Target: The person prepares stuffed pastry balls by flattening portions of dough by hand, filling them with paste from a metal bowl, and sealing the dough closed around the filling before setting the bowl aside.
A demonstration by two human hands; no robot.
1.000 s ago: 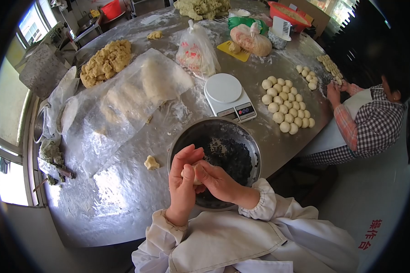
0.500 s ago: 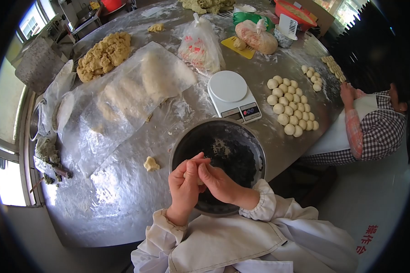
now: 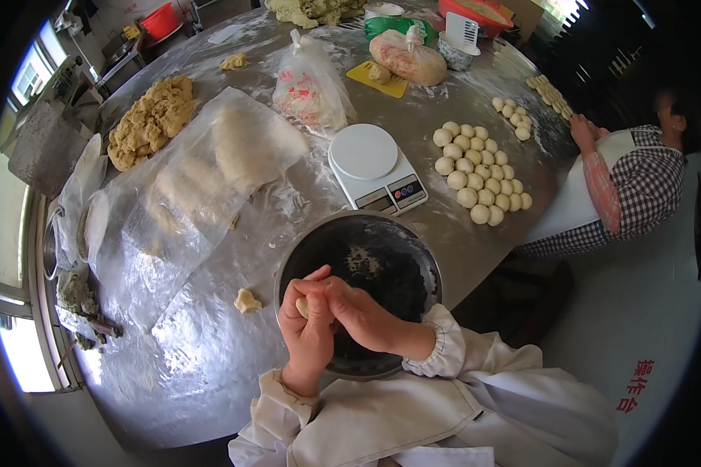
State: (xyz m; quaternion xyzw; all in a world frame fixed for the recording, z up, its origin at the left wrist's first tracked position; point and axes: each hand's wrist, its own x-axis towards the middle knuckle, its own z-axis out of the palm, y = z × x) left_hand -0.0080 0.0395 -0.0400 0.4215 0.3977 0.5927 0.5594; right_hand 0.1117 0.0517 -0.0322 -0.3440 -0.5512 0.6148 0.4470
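Note:
Over a round metal bowl (image 3: 435, 272) with a dark filling inside, both my hands are cupped together. My left hand (image 3: 308, 331) is closed around a small piece of pale dough (image 3: 302, 307), part of which shows beside the thumb. Against it presses my right hand (image 3: 362, 315), its fingers wrapped over the same dough; most of the piece is hidden between the palms. A scrap of dough (image 3: 247, 301) lies on the steel table just left of the bowl. Directly behind the bowl stands a white kitchen scale (image 3: 374, 167) with a bare round top.
Rows of dough balls (image 3: 479, 175) sit right of the scale. Plastic sheeting (image 3: 202, 179) covers dough on the left, near a large dough mass (image 3: 152, 121). Bags (image 3: 311, 86) and a yellow scraper (image 3: 393, 86) lie farther back. A co-worker (image 3: 631, 179) is at the right edge.
My hands have turned slightly around the dough, with the right fingers now further over the left, exposing dough by the thumb. The whole view has shifted a little.

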